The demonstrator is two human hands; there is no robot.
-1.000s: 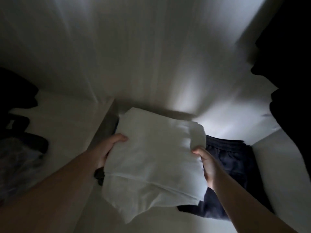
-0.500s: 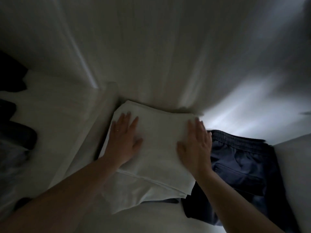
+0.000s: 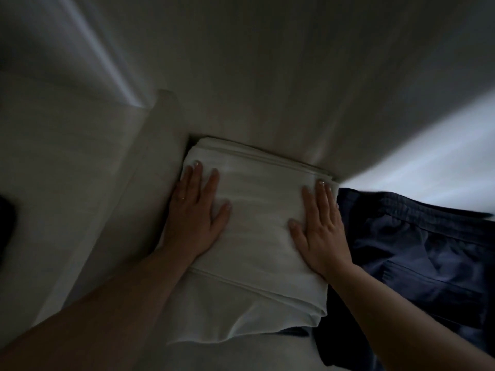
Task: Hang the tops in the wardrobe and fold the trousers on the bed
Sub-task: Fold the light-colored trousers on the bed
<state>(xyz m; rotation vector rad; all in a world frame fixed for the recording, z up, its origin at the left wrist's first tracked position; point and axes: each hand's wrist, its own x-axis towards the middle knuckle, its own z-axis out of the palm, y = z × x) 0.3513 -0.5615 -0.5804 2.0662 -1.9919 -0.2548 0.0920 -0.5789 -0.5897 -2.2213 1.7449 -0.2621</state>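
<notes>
A folded white garment (image 3: 257,236) lies on a pale shelf inside a dim wardrobe, its far edge against the back wall. My left hand (image 3: 195,215) rests flat on its left side, fingers spread. Flat on its right side lies my right hand (image 3: 321,228), fingers pointing away from me. Neither hand grips anything. To the right, folded dark navy trousers (image 3: 417,250) with an elastic waistband touch the white pile, and part of them lies under its near right corner.
A pale upright divider panel (image 3: 115,210) runs along the left of the white pile. The wardrobe back wall (image 3: 267,76) rises just behind it. A dark shape (image 3: 6,223) shows at the far left edge. Light falls on the shelf (image 3: 417,170) at the right.
One second ago both hands held the white garment in the air. They set it down on the shelf, pushed it back to the wall, and now lie flat on top.
</notes>
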